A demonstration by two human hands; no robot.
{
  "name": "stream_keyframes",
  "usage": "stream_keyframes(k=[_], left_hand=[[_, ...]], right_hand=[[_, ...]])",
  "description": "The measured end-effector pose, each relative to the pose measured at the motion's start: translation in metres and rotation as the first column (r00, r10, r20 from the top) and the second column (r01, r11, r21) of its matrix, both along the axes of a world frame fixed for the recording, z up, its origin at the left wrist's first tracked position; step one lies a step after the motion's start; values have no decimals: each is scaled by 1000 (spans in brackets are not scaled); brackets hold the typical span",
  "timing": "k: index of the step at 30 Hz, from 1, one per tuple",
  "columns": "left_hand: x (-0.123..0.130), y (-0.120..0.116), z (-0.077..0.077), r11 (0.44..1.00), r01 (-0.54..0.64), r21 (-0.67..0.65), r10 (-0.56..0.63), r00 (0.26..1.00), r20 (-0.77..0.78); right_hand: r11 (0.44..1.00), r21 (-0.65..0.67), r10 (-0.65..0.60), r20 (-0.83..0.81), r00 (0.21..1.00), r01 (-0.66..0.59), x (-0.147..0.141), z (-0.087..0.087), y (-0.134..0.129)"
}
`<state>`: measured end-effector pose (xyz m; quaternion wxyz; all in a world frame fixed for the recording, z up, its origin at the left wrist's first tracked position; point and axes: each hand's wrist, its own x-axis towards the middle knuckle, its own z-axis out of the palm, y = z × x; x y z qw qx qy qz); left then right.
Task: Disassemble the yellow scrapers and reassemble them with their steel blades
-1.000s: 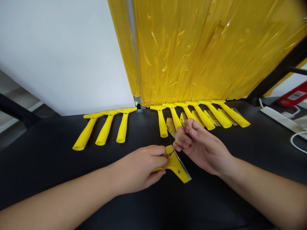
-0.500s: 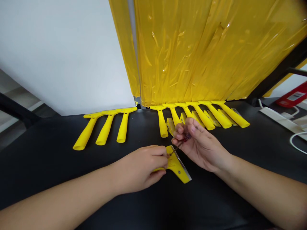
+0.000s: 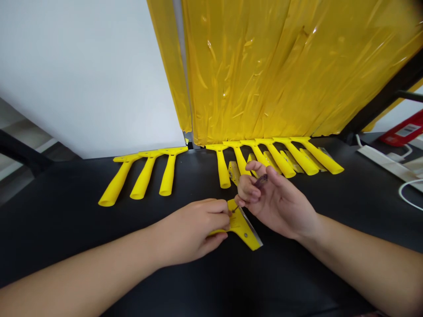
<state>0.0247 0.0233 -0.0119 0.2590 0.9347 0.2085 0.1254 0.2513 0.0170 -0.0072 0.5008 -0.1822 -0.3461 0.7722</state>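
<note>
My left hand (image 3: 194, 233) is closed round the handle of a yellow scraper (image 3: 243, 230), holding it low over the black table. A metal blade edge runs along the scraper's right side, and a screw shows near its lower corner. In my right hand (image 3: 280, 204) is a small screwdriver (image 3: 261, 181) with a dark, partly see-through handle. Its thin shaft slants down to the scraper's upper screw, beside my left fingertips. The thumb and fingers of my right hand are loosely curled about the screwdriver's handle.
Several yellow handles (image 3: 170, 172) lie in two groups along the back of the black table (image 3: 82, 246). Yellow blade pieces (image 3: 234, 171) lie among the right group. Behind stand a white panel and yellow plastic film (image 3: 247, 79). A white power strip (image 3: 380, 163) and red box (image 3: 405, 130) are at right.
The fingers of my right hand have shifted and opened somewhat around the screwdriver's handle, with the index finger lifted. The left hand and scraper stay nearly in place.
</note>
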Motion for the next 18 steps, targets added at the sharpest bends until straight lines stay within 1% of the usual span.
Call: stream_keyframes(k=[3,6,9,11,15,18], left_hand=[[0,0,1,1000,2,-9,-2,1000,1],[0,1,2,1000,7,-13,-6,1000,6],[0,0,2,1000,3,-11,-3,1000,12],[0,0,2,1000,-2,-11,2,1000,10],[0,0,1,1000,2,-16,-1,1000,6],[0,0,1,1000,1,-15,-1,1000,1]], right_hand=[[999,24,-24,-18,1000,24,-1,-1,-1],[996,63,-58,27,998,56,0,-2,3],[999,37,-21,46,999,19,2,-2,6],[1000,11,-19,38,999,18,2,-1,5],[997,23,-76,45,996,75,-1,2,0],[988,68,-142,58,988,138,-2,1,2]])
